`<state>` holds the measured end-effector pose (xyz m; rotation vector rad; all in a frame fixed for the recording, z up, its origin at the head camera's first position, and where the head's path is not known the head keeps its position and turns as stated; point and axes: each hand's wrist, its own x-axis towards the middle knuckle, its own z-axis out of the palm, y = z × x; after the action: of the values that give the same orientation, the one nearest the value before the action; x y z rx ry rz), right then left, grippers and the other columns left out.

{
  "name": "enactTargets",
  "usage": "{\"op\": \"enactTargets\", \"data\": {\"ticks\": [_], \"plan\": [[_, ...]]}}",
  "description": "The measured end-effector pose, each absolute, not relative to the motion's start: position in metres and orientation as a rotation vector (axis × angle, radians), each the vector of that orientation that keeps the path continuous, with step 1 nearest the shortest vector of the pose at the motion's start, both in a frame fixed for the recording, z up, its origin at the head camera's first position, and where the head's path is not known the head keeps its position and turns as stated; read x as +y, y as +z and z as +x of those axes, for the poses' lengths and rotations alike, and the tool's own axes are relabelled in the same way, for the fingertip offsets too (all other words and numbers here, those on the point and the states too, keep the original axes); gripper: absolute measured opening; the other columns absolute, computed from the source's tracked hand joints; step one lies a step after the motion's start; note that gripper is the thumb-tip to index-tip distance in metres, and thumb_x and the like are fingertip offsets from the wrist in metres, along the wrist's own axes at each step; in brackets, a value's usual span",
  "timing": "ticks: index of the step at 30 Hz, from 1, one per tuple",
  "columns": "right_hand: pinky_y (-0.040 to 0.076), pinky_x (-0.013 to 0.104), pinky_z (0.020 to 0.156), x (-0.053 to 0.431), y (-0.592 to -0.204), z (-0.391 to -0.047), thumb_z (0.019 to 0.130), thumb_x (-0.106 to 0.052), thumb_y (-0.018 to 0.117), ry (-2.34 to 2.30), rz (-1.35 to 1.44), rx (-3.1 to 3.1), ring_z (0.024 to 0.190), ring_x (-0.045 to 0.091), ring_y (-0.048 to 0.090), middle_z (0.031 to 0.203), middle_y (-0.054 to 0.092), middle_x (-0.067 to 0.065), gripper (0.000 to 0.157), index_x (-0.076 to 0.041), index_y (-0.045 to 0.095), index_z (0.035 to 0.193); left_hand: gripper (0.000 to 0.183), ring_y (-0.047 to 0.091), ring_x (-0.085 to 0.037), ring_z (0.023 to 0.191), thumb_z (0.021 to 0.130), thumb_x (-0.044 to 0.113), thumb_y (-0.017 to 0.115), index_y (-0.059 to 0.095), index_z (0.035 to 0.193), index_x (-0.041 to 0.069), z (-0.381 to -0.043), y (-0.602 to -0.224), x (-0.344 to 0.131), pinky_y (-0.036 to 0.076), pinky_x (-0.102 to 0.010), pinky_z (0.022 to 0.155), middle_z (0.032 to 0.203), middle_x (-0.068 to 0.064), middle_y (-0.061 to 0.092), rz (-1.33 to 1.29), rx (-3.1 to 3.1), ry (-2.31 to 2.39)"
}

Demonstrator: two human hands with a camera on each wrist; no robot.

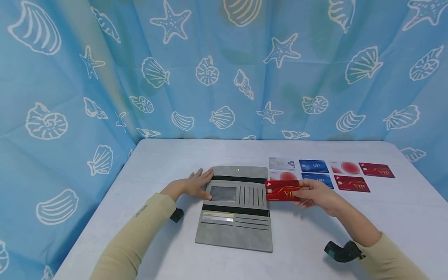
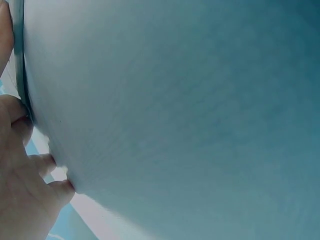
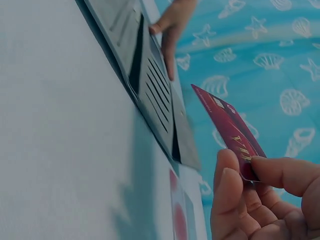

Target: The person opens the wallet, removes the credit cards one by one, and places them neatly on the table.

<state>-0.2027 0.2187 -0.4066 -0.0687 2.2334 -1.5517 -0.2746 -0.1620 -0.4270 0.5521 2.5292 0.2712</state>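
A grey wallet point(image 1: 234, 241) lies unfolded on the white table, its card slots facing up. My left hand point(image 1: 194, 184) rests at its left edge with fingers spread, thumb by the window pocket point(image 1: 223, 193). Between thumb and fingers my right hand point(image 1: 320, 195) pinches a red VIP card point(image 1: 281, 191) by one end. In the right wrist view the red card point(image 3: 232, 130) is held up in the air, apart from the wallet point(image 3: 187, 142). Two cards point(image 1: 217, 216) sit in a slot of the wallet's lower panel.
Several cards lie in two rows at the right: a silver one point(image 1: 281, 163), blue ones point(image 1: 314, 166), white ones with red circles point(image 1: 344, 167) and red ones point(image 1: 377, 170). A blue shell-patterned curtain point(image 1: 210, 97) hangs behind the table point(image 1: 168, 151).
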Motion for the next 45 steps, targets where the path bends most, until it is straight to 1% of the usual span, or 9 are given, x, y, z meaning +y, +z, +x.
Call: {"op": "enactTargets", "data": {"ticks": [12, 17, 23, 29, 36, 37, 40, 43, 45], "plan": [[0.053, 0.029, 0.076, 0.259, -0.392, -0.207, 0.087, -0.036, 0.061, -1.617, 0.099, 2.217, 0.083, 0.018, 0.065, 0.1, 0.058, -0.003, 0.057, 0.001, 0.039, 0.124, 0.097, -0.012, -0.031, 0.14, 0.081, 0.047, 0.062, 0.002, 0.148, 0.013, -0.274, -0.428, -0.164, -0.005, -0.048, 0.112, 0.155, -0.002, -0.007, 0.537, 2.532, 0.281], [0.053, 0.028, 0.077, 0.272, -0.392, -0.21, 0.087, -0.038, 0.06, -1.627, 0.152, 2.232, 0.083, 0.014, 0.065, 0.103, 0.055, -0.002, 0.065, 0.002, 0.034, 0.13, 0.096, -0.012, -0.031, 0.14, 0.081, 0.047, 0.063, 0.002, 0.148, 0.013, -0.273, -0.428, -0.164, -0.005, -0.048, 0.112, 0.155, -0.002, -0.006, 0.535, 2.531, 0.288], [0.053, 0.029, 0.079, 0.295, -0.394, -0.214, 0.087, -0.038, 0.059, -1.693, 0.213, 2.217, 0.082, 0.006, 0.066, 0.104, 0.049, -0.005, 0.056, -0.004, 0.038, 0.126, 0.096, -0.012, -0.031, 0.14, 0.082, 0.047, 0.062, 0.002, 0.148, 0.013, -0.272, -0.428, -0.165, -0.005, -0.048, 0.112, 0.155, -0.002, -0.006, 0.542, 2.53, 0.282], [0.052, 0.027, 0.079, 0.313, -0.397, -0.213, 0.087, -0.039, 0.059, -1.747, 0.262, 2.221, 0.08, 0.001, 0.063, 0.124, 0.037, 0.008, 0.051, -0.01, 0.041, 0.124, 0.096, -0.012, -0.031, 0.14, 0.082, 0.046, 0.062, 0.002, 0.148, 0.013, -0.27, -0.427, -0.165, -0.005, -0.048, 0.112, 0.155, -0.002, -0.006, 0.549, 2.527, 0.291], [0.053, 0.023, 0.073, 0.33, -0.396, -0.213, 0.088, -0.034, 0.058, -1.797, 0.229, 2.264, 0.076, 0.002, 0.063, 0.094, 0.047, -0.013, 0.023, -0.024, 0.049, 0.107, 0.095, -0.01, -0.033, 0.14, 0.082, 0.046, 0.062, 0.003, 0.148, 0.012, -0.268, -0.428, -0.164, -0.004, -0.049, 0.112, 0.155, -0.004, -0.004, 0.549, 2.535, 0.297], [0.053, 0.022, 0.072, 0.333, -0.396, -0.213, 0.088, -0.034, 0.059, -1.806, 0.234, 2.268, 0.075, 0.002, 0.064, 0.092, 0.049, -0.015, 0.023, -0.024, 0.049, 0.107, 0.095, -0.01, -0.033, 0.14, 0.082, 0.046, 0.062, 0.003, 0.148, 0.012, -0.268, -0.428, -0.164, -0.003, -0.049, 0.112, 0.155, -0.004, -0.003, 0.551, 2.538, 0.296], [0.053, 0.022, 0.071, 0.34, -0.397, -0.215, 0.087, -0.039, 0.058, -1.79, 0.267, 2.319, 0.073, 0.001, 0.063, 0.098, 0.046, -0.007, 0.035, -0.019, 0.049, 0.114, 0.095, -0.009, -0.033, 0.14, 0.082, 0.045, 0.063, 0.004, 0.148, 0.011, -0.268, -0.428, -0.164, -0.003, -0.049, 0.112, 0.155, -0.005, -0.003, 0.547, 2.541, 0.294], [0.053, 0.02, 0.069, 0.348, -0.398, -0.216, 0.083, -0.044, 0.061, -1.838, 0.337, 2.326, 0.072, 0.001, 0.064, 0.101, 0.043, -0.006, 0.042, -0.019, 0.049, 0.115, 0.096, -0.01, -0.032, 0.14, 0.081, 0.047, 0.063, 0.004, 0.148, 0.012, -0.269, -0.429, -0.164, -0.004, -0.049, 0.112, 0.155, -0.003, -0.004, 0.54, 2.537, 0.299], [0.053, 0.02, 0.067, 0.352, -0.399, -0.217, 0.08, -0.046, 0.063, -1.889, 0.395, 2.316, 0.07, 0.001, 0.064, 0.102, 0.041, -0.006, 0.038, -0.023, 0.051, 0.108, 0.098, -0.011, -0.032, 0.14, 0.08, 0.049, 0.063, 0.004, 0.148, 0.012, -0.27, -0.43, -0.165, -0.005, -0.049, 0.112, 0.155, -0.002, -0.004, 0.539, 2.529, 0.325]]}}
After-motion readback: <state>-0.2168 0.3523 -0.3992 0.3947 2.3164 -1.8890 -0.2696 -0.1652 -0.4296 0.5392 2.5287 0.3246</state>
